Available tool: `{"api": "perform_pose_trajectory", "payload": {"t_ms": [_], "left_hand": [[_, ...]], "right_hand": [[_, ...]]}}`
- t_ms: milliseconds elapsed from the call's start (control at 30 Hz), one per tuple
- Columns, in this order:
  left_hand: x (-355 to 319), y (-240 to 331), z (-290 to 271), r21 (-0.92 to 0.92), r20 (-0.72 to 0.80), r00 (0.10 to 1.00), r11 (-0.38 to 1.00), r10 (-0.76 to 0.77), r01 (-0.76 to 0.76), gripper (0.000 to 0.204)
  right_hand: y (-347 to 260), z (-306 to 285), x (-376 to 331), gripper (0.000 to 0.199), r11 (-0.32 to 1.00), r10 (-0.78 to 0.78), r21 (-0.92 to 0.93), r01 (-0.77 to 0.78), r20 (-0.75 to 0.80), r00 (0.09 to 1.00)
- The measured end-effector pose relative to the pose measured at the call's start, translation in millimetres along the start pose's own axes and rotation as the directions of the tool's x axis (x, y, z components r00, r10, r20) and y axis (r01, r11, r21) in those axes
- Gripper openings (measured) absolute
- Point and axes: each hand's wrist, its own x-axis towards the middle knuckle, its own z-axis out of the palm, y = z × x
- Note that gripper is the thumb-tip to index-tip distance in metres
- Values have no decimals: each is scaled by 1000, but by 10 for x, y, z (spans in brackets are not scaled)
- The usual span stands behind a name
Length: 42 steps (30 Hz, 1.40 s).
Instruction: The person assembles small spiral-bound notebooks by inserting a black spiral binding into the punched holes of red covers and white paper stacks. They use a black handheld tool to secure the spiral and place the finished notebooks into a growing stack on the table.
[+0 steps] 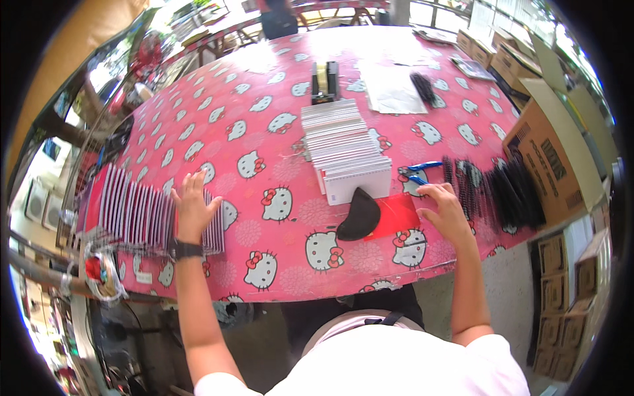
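A: Head view, item one: your left hand (pixel 193 210)?
B: Fingers spread flat on the card row (pixel 142 214) at the table's (pixel 264 132) left edge.
A: Right hand (pixel 448 214)?
B: Open, empty, beside the black combs (pixel 502 191). You risk nudging the leaning cards off the edge.

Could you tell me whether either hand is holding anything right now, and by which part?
Nothing is gripped. The left hand lies flat on the row of booklets; the right hand rests open beside the black combs.
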Motion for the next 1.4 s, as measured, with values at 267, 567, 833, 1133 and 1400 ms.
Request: {"api": "perform_pose_trajectory", "payload": {"t_ms": [267,567,833,1133,1400], "left_hand": [[-659,2343,-1,-790,64,980,610,188,-66,49],[-1042,2009,105,-946,313,947,120,76,303,32],[-1018,1135,148,-848,444,814,120,-374,517,28],[-947,1388,-4,-588,-144,912,775,-385,234,54],[-560,2103,-294,-902,-173,950,429,-260,-47,52]], "right_hand": [[-64,206,350,65,974,108,-224,-34,331,937],[-26,216,455,76,959,212,-269,-85,486,848],[-193,192,459,52,982,-62,187,7,288,956],[-325,571,790,29,950,-302,-157,270,-252,919],[-397,539,687,23,906,-341,155,394,-283,896]]}}
